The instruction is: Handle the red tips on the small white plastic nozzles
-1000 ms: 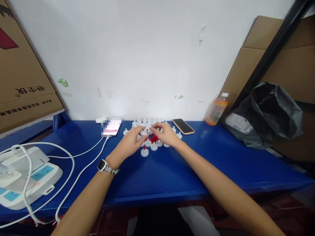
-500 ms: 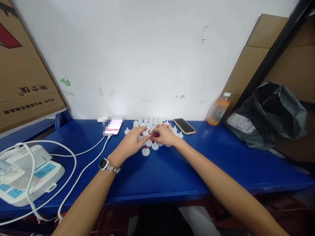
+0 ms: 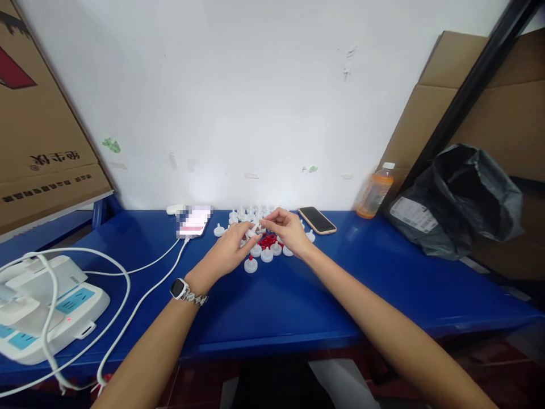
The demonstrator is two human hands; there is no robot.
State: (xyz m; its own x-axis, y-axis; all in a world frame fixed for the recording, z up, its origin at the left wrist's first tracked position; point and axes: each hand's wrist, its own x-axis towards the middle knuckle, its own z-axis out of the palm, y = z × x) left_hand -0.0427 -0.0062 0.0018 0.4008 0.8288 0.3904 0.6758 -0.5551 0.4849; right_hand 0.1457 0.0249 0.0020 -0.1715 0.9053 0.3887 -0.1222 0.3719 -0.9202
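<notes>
Hands meet over a cluster of small white caps (image 3: 255, 218) near the back of the blue worktop (image 3: 272, 301). The left hand (image 3: 232, 249) has thumb and forefinger pinched on a white cap (image 3: 254, 231), held just above the pile. The right hand (image 3: 286, 230) comes in from the other side, its fingertips closed together right against the same cap; what it grips between them is too small to make out. Under and between the hands lies a little heap of red pieces (image 3: 267, 241). A few caps sit in front of the heap, and the nearest one (image 3: 251, 264) carries a red tip and stands by itself on the worktop, just clear of the left hand. A watch (image 3: 180, 289) is on the left wrist.

Left of the caps a phone (image 3: 194, 221) lies with its screen lit and a white cable (image 3: 140, 295) running from it toward a white power strip (image 3: 46, 309) at the worktop's left end. Right of the caps lies a dark phone (image 3: 317, 219), and farther right an orange bottle (image 3: 374, 191) stands by the wall. A black bag (image 3: 462, 199) slumps at the right end. Cardboard boxes (image 3: 38, 130) lean at the left.
</notes>
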